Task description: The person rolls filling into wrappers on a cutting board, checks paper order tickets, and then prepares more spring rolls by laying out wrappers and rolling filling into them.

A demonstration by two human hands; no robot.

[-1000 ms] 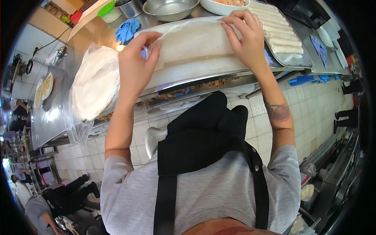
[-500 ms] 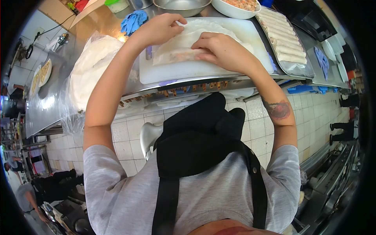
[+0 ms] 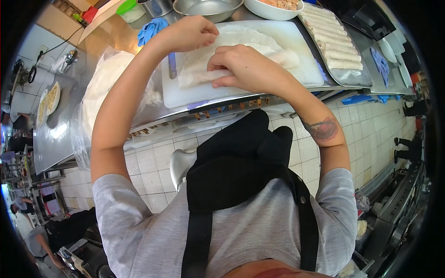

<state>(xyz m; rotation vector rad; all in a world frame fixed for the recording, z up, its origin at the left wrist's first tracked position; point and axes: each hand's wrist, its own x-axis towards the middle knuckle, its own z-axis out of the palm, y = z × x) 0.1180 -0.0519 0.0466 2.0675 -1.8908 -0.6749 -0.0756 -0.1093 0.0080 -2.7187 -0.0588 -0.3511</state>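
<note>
A thin, pale wrapper (image 3: 248, 39) lies on the white cutting board (image 3: 303, 55), its near edge folded over some filling. My right hand (image 3: 241, 67) pinches that folded edge near its left part, fingers curled round it. Just beyond, my left hand (image 3: 192, 34) hovers over the wrapper's far left side with fingers bent together; whether anything is between them is too small to tell. To the left, a stack of round wrappers (image 3: 109, 76) sits in clear plastic.
Finished rolls (image 3: 331, 39) line a tray at the right. Behind the board stand a bowl of filling (image 3: 278, 4), a metal bowl (image 3: 208, 9) and a blue cloth (image 3: 150, 30). A plate (image 3: 53, 97) is far left. A co-worker (image 3: 41, 241) is at lower left.
The wrapper, lying flat between both hands a second ago, now has its near edge folded over filling. My right hand has moved left onto the fold, and my left hand has moved forward and right.
</note>
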